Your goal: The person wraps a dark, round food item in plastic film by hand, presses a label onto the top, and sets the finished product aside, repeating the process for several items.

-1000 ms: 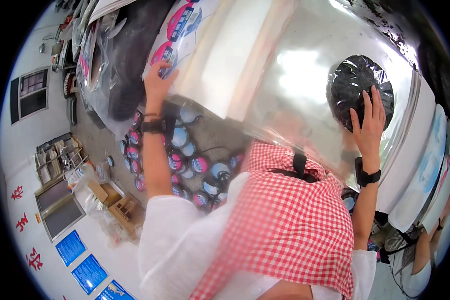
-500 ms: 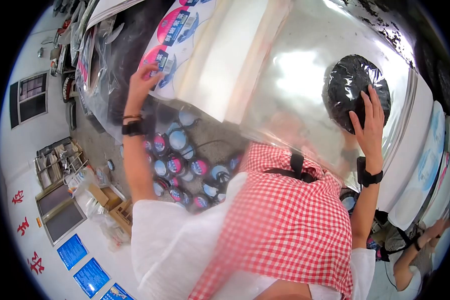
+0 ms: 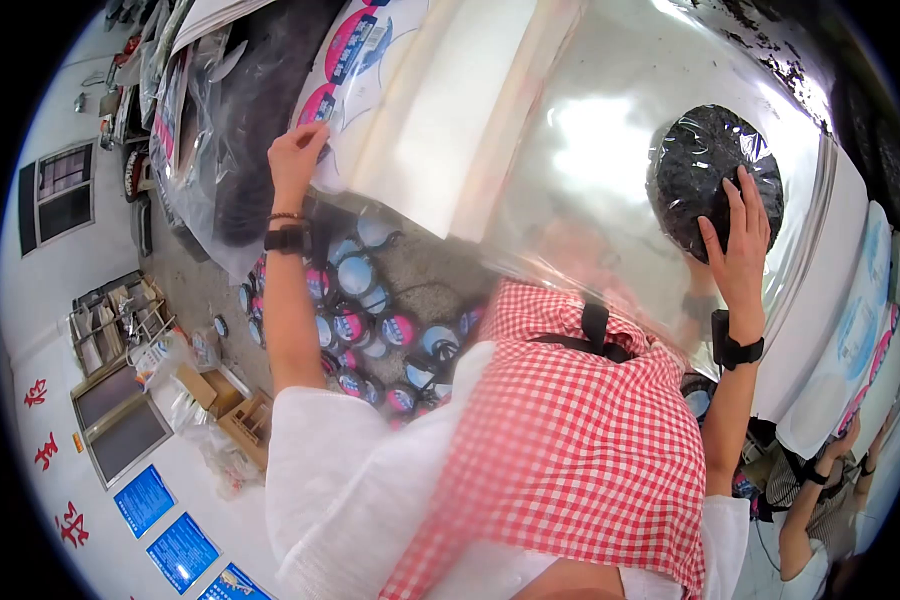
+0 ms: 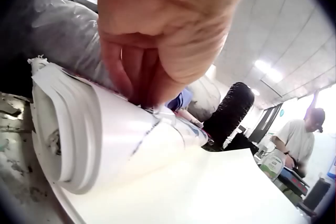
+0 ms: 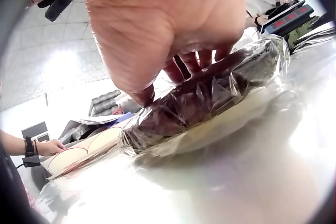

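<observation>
At the left edge of a printed pink-and-blue sheet (image 3: 348, 55), my left hand (image 3: 298, 170) pinches the sheet with its fingertips drawn together. In the left wrist view this hand (image 4: 168, 29) covers the contact point above a curled white sheet (image 4: 121, 140). My right hand (image 3: 740, 250) rests on a round, dark pack (image 3: 698, 155) wrapped in clear film, its fingers spread over the lower right part. The right wrist view shows the crinkled film of the pack (image 5: 184, 111) beneath the fingertips of that hand (image 5: 168, 29).
A shiny surface (image 3: 590, 140) lies under the pack, beside a long white sheet stack (image 3: 460, 110). Many round labelled packs (image 3: 398, 330) lie on the floor below. Cardboard boxes (image 3: 245, 425) stand by the wall. Another person (image 4: 302, 140) is further along.
My left hand moved left and away from the printed sheet's face, then slightly back right, its fingers now closer together. The right hand has stayed on the dark pack.
</observation>
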`<state>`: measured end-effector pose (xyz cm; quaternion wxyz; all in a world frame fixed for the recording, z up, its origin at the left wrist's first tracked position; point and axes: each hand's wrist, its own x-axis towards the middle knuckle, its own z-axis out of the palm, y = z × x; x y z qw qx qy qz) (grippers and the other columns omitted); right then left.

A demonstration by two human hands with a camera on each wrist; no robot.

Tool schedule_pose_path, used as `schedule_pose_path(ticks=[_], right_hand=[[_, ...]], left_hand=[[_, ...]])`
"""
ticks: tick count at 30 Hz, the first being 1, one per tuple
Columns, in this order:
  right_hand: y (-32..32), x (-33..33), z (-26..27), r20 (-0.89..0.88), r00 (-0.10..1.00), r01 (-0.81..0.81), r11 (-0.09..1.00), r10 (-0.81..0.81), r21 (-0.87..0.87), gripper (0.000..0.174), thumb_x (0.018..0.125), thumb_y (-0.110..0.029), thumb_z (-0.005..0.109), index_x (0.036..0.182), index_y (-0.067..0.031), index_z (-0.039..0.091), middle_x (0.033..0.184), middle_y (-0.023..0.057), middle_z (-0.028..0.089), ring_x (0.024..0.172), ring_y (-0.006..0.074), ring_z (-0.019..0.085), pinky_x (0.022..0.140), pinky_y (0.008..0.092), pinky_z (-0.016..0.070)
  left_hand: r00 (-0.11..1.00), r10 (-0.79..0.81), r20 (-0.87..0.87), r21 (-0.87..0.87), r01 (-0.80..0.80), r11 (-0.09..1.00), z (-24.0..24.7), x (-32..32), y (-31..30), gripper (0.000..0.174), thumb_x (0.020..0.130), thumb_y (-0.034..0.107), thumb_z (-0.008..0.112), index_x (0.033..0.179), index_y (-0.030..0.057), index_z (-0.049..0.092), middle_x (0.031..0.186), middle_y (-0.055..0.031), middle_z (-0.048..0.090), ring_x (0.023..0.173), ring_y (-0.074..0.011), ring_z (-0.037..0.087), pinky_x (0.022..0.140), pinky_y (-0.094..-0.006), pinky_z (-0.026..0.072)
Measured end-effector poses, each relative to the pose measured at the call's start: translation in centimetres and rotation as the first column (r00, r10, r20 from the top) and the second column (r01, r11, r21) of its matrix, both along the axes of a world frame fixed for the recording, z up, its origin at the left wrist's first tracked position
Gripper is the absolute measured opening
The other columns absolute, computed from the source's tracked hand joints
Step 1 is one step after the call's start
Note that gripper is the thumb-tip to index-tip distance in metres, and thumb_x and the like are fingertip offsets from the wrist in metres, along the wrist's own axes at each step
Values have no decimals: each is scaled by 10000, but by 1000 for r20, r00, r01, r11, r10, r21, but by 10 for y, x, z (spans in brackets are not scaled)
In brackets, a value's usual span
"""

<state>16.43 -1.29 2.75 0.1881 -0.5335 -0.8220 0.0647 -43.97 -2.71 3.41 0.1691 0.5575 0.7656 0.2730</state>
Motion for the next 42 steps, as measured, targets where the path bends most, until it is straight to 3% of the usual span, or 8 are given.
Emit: schedule_pose_path(ticks=[5,11,15,19,25,29,34,42], right_hand=[[0,0,1,5,1000,1,1000,-1,20,530,877,-244,652,1343,-68,471,1492,101,379,1338,300,395,1087,430,310],[-1,-3,-2,5,1000,8,1000,-8,28,535,876,-246,654,1346,-67,470,1495,98,374,1355,299,375,1092,436,303],[0,0,-4,-9,1000,-10,1000,11,16,535,875,-243,655,1345,-66,470,1494,99,375,1357,303,372,1095,438,302],[0,-2,-1,3,1000,-1,1000,1,12,539,871,-237,660,1344,-62,469,1489,104,380,1356,307,372,1093,440,305],[0,-4,0,-4,1000,4,1000,-3,12,543,864,-215,667,1345,-58,468,1486,108,383,1353,315,373,1089,440,308],[-1,-5,-1,-13,1000,25,1000,-24,14,543,864,-213,667,1347,-62,470,1486,108,382,1353,318,372,1088,442,306],[-1,-5,-6,-23,999,27,999,-26,31,550,868,-225,665,1356,-67,466,1490,105,378,1354,320,368,1082,440,308],[-2,-4,-7,-21,999,28,999,-27,41,557,868,-229,666,1362,-71,464,1491,107,377,1351,316,372,1081,437,302]], left_hand=[[870,53,491,-102,-4,995,13,-12,-6,263,822,140,740,1038,-8,713,1048,-64,701,932,-104,626,800,-259,499],[999,-32,-22,121,34,992,3,34,-21,259,821,87,734,1064,6,697,1123,-60,684,992,-111,602,861,-248,469],[998,64,-9,289,-59,956,-11,40,-17,189,795,91,746,953,-7,712,966,-75,718,856,-129,653,786,-245,505],[885,255,389,4,-278,961,-4,-8,-5,190,828,131,744,916,-34,711,824,-17,692,729,-102,617,703,-224,488],[841,260,474,-406,-54,912,51,-34,14,284,881,237,706,1065,22,687,919,11,665,808,-59,574,732,-203,449],[935,-117,336,-307,226,924,46,-10,2,339,843,219,737,1102,9,674,1036,-36,668,883,-86,576,796,-231,461],[982,18,-190,111,3,994,12,51,-25,320,775,180,777,1031,6,693,1153,-126,674,1042,-220,645,912,-309,474],[883,172,-436,380,8,925,-21,69,-22,211,810,188,735,929,15,715,979,-123,716,887,-257,690,788,-340,527]])
